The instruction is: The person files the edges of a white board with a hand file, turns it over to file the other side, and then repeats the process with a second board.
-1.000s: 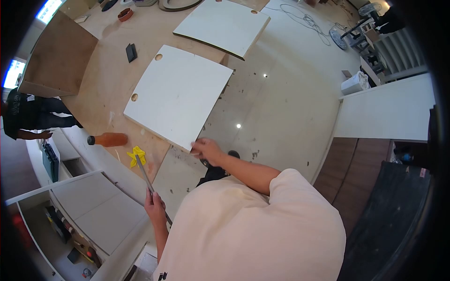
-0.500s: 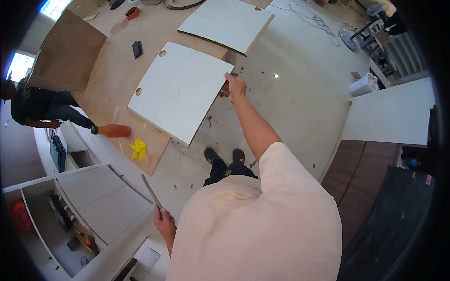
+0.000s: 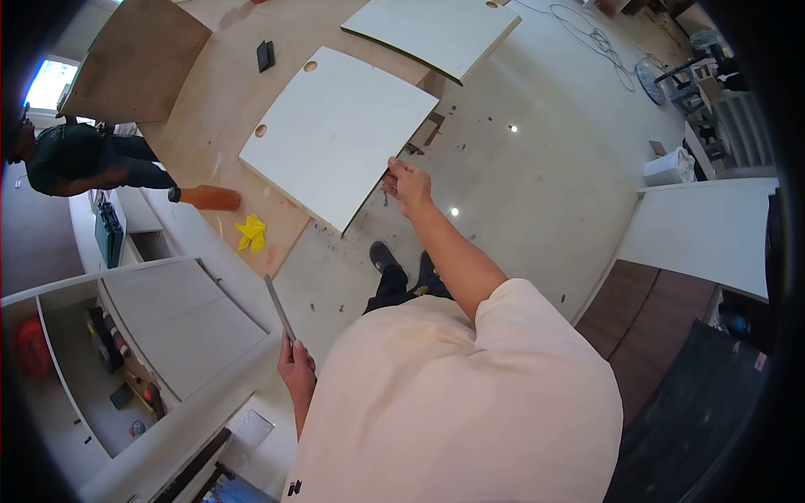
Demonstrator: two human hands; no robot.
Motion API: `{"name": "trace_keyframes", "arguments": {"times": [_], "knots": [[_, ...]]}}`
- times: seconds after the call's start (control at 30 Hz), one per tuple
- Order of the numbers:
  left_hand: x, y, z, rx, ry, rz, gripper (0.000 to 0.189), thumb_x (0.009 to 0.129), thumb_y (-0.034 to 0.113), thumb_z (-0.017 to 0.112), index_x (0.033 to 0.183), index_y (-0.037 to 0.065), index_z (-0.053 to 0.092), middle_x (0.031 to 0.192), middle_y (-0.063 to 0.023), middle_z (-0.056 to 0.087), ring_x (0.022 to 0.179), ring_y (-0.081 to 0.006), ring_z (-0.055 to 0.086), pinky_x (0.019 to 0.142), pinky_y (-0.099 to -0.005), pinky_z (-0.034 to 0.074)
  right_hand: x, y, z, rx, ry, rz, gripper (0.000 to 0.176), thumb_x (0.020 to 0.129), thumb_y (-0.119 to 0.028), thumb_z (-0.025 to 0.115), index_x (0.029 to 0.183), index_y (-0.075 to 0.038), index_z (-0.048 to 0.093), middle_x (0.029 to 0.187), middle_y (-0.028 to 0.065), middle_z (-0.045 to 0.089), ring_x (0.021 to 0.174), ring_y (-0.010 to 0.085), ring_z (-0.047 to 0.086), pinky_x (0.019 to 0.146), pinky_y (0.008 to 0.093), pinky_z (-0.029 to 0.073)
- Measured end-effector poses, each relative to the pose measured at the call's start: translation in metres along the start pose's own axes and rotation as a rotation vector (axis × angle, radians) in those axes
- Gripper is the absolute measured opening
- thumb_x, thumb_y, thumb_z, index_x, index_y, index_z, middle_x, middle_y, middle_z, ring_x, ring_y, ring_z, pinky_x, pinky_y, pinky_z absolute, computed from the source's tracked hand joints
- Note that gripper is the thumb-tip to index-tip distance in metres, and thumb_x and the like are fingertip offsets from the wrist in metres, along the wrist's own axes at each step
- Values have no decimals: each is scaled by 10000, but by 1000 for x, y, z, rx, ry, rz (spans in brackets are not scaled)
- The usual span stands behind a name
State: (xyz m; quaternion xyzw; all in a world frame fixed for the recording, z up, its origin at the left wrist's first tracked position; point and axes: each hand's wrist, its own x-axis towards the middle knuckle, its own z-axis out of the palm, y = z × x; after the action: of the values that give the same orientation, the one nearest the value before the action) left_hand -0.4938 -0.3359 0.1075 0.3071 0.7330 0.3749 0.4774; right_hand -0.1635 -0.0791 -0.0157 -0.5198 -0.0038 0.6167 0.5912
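Board (image 3: 340,134) at eleven o'clock; right hand (image 3: 411,189) at edge, pinch unclear; left hand (image 3: 297,369) clutching strip (image 3: 279,307); shirt mark (image 3: 294,488) illegible.

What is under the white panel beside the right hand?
The white panel lies over the brown wooden tabletop, which shows along its left side; its near corner juts over the floor. Whatever lies beneath its middle is covered.
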Motion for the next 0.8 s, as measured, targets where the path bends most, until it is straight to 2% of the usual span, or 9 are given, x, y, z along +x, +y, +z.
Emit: {"name": "trace_keyframes", "arguments": {"times": [0.1, 0.2, 0.3, 0.4, 0.5, 0.6, 0.7, 0.8], "knots": [[-1, -1, 6, 0, -20, -2, 528, 1029, 159, 567, 1503, -13, 414, 695, 44, 445, 537, -37, 387, 464, -214, 333, -5, -12, 5, -200, 67, -33, 234, 956, -199, 701, 1058, 9, 664, 882, 28, 664, 757, 108, 600, 649, 298, 533], [-4, 0, 10, 6, -3, -10, 518, 1031, 159, 564, 1498, -16, 423, 697, 43, 446, 533, -38, 386, 469, -216, 336, -8, -17, 13, -269, 135, -94, 230, 977, -181, 660, 1108, 7, 640, 977, 46, 664, 836, 173, 639, 758, 340, 551], [-9, 1, 17, 11, 16, -7, 513, 1032, 160, 563, 1494, -16, 429, 700, 44, 445, 536, -38, 388, 470, -217, 337, 33, -15, 5, -104, 14, -189, 254, 997, -156, 612, 1191, 8, 607, 1059, 63, 660, 922, 216, 651, 829, 366, 551], [-15, -5, 14, -9, 24, -22, 511, 1031, 159, 562, 1492, -18, 433, 703, 43, 447, 546, -39, 397, 475, -219, 342, 31, -43, 14, 52, 60, -62, 277, 1010, -156, 587, 1249, -16, 573, 1129, 69, 650, 1036, 235, 635, 912, 402, 531], [-19, -8, 16, -37, 28, -39, 508, 1028, 159, 561, 1489, -16, 440, 704, 41, 453, 553, -40, 407, 481, -221, 352, 34, -39, 11, 176, -31, -33, 270, 987, -168, 637, 1224, -51, 583, 1141, 61, 638, 1002, 207, 623, 840, 389, 537], [-20, -12, 17, -19, 35, -35, 505, 1025, 159, 561, 1486, -12, 448, 701, 41, 461, 549, -40, 410, 481, -222, 358, 25, -14, 12, 140, -180, 148, 364, 966, -158, 670, 1293, -62, 543, 1207, 80, 618, 1068, 230, 610, 892, 419, 533], [-17, -12, 21, -9, 28, -8, 512, 1020, 169, 572, 1484, -11, 452, 696, 42, 472, 545, -43, 418, 482, -221, 365, 15, 10, 23, 93, -216, 172, 421, 942, -139, 699, 1319, -60, 531, 1251, 89, 602, 1115, 240, 595, 918, 429, 524], [-13, -11, 22, -14, 37, -2, 531, 1011, 181, 592, 1487, -6, 450, 698, 45, 489, 547, -46, 431, 495, -220, 380, 9, 4, 35, 131, -164, 163, 448, 908, -107, 730, 1315, -62, 548, 1241, 81, 612, 1119, 256, 599, 931, 441, 522]]}}
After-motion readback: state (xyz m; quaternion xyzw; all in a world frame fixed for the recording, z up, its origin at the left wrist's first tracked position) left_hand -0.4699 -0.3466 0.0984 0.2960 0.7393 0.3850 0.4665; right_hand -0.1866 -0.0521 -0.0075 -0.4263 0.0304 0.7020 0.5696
